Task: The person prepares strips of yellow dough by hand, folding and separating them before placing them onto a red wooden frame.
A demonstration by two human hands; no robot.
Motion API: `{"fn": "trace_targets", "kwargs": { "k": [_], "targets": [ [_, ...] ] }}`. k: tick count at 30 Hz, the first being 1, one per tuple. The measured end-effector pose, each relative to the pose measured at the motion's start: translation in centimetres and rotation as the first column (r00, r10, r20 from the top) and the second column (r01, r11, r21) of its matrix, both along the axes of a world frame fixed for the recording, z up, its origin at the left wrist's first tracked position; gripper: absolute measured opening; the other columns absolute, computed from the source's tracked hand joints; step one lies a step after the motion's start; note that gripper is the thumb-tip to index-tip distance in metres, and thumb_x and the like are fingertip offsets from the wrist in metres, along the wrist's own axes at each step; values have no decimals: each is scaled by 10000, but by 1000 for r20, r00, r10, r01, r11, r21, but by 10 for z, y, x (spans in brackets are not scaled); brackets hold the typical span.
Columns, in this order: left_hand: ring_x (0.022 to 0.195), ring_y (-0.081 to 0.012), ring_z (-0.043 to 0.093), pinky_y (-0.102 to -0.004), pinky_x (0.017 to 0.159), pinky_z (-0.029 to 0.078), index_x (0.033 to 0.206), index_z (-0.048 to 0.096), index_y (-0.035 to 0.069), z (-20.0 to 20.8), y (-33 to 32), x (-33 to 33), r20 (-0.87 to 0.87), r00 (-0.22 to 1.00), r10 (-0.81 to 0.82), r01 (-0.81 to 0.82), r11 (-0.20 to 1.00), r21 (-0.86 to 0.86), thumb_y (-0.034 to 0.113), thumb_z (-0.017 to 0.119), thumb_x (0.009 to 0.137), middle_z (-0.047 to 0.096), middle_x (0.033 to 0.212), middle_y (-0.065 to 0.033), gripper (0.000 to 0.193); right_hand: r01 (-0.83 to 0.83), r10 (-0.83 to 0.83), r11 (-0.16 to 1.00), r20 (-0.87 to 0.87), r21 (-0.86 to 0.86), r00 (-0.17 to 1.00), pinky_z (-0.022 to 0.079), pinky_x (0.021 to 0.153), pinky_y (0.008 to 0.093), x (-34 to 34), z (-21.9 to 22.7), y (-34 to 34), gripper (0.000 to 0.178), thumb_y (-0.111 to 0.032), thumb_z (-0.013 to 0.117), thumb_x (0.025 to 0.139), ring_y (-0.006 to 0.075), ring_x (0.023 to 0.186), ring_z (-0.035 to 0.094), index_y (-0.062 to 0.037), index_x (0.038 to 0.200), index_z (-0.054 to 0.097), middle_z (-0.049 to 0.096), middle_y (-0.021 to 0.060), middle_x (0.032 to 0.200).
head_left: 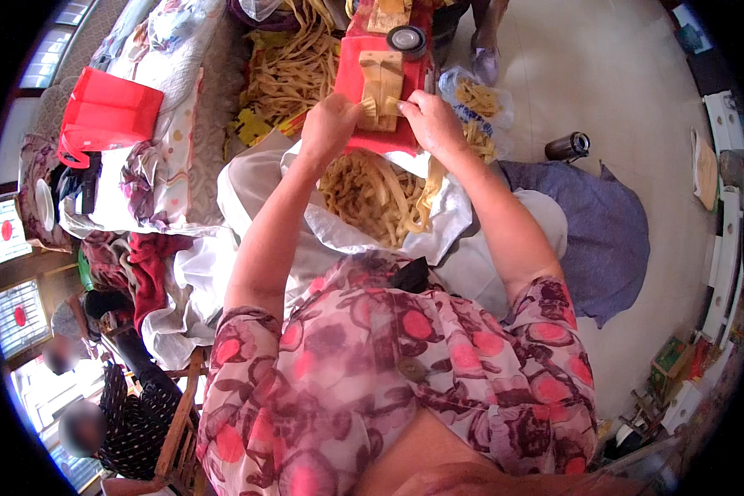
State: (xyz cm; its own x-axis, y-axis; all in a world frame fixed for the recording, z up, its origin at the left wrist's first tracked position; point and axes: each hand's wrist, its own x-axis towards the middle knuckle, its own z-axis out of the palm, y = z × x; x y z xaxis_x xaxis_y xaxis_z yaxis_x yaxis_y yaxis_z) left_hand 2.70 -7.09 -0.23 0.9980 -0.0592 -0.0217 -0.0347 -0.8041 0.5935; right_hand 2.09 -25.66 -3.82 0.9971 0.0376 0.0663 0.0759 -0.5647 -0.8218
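My left hand (331,126) and my right hand (435,124) are at either side of a notched wooden block (380,78), with fingers closed. A short piece of flat, pale yellow strip (369,107) shows at my left fingertips. More pale strip (392,105) is pinched in my right fingers; whether both are one length, I cannot tell. The block lies on a board covered in red cloth (349,62). Beyond it sits a round dark tin-like object (406,39). Below my hands, a white sheet (256,186) over my lap holds a heap of yellowish strips (360,194).
Another pile of strips (293,83) lies to the left, and a clear plastic bag (471,89) with more stands right. A dark bottle (567,147) and a blue-grey cloth (595,231) are on the floor. A red bag (112,107) rests on the bed; people sit at lower left.
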Motion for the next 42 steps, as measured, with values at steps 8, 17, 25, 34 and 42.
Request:
{"fn": "trace_targets", "kwargs": {
  "k": [8,17,25,34,42],
  "targets": [
    [846,-193,603,-333,750,472,963,604,16,-6,8,-85,-321,940,-117,-41,894,-446,277,529,896,630,902,-93,279,-183,233,972,647,-144,726,454,604,416,-59,31,14,159,-242,669,766,278,722,589,-106,802,595,594,53,753],
    [972,-189,558,-318,817,476,1072,525,57,-31,4,-111,-477,747,-464,-557,-42,-830,221,455,931,557,1032,-68,227,-526,352,843,622,114,699,490,687,333,-95,30,31,140,-75,666,784,268,746,600,-44,911,617,610,97,786],
    [818,-145,542,-322,727,471,986,547,81,-22,-11,-106,-610,692,-385,-565,238,-790,246,490,908,540,893,3,191,-285,319,769,43,573,947,460,688,234,-83,24,27,221,-182,468,952,101,772,590,17,961,563,643,78,827],
    [952,-381,542,-404,784,460,1049,580,50,33,-7,-110,308,926,-220,231,973,-1,43,516,754,553,1045,-191,302,-220,225,687,85,693,971,425,562,339,-79,16,32,196,-181,471,926,264,644,579,-15,834,522,564,130,724],
    [894,-308,576,-351,828,447,1026,547,11,29,-4,-101,350,894,-279,340,932,-128,-80,426,727,575,921,-142,334,-13,578,434,-268,901,771,406,435,249,-85,31,28,203,-226,449,936,100,512,511,-50,964,546,546,6,707]
  ]
}}
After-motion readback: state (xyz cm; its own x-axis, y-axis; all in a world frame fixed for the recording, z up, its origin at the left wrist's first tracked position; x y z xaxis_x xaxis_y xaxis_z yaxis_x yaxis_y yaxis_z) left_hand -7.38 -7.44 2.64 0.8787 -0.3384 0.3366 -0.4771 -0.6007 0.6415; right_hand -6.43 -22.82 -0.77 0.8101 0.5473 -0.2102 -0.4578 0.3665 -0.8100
